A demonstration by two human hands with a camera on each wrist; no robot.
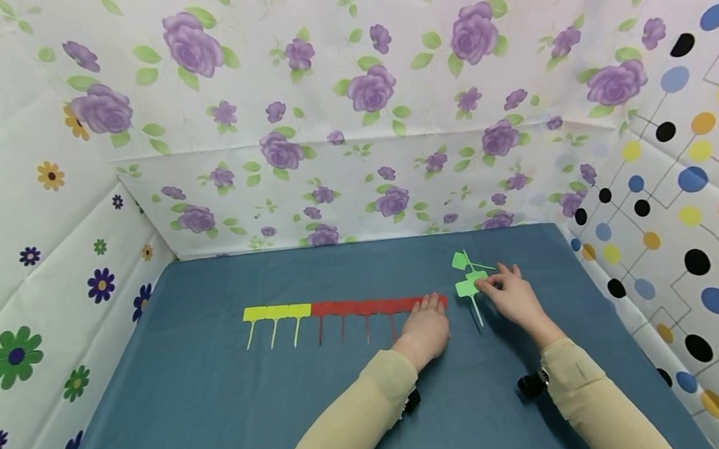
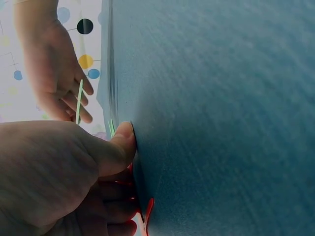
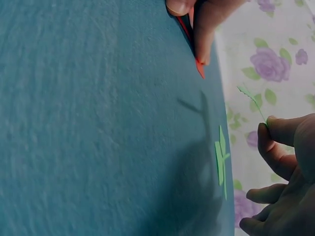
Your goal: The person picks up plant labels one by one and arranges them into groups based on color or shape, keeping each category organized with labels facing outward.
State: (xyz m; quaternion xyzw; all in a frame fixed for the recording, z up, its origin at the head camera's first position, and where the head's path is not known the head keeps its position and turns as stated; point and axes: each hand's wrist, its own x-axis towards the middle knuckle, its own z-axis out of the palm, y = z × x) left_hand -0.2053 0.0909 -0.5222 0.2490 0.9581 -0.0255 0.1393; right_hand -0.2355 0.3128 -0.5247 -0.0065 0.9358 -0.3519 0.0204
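Yellow T-shaped plant labels (image 1: 277, 312) and red T-shaped plant labels (image 1: 352, 309) lie in one row on the blue cloth, heads edge to edge, stems toward me. My left hand (image 1: 425, 327) rests on the right end of the red ones, fingers extended and touching the last red label (image 3: 200, 68), mostly hidden beneath them. Right of the row, my right hand (image 1: 515, 301) pinches a green plant label (image 1: 466, 289) by its head between thumb and fingertips. In the right wrist view this label (image 3: 252, 102) is raised above the cloth, stem hanging free.
Behind the held label, loose green plant labels (image 1: 459, 260) lie overlapping near the back right of the blue cloth (image 1: 191, 399). A flowered sheet (image 1: 356, 176) rises at the back, with a dotted sheet (image 1: 675, 232) at the right and another flowered sheet (image 1: 60, 284) at the left.
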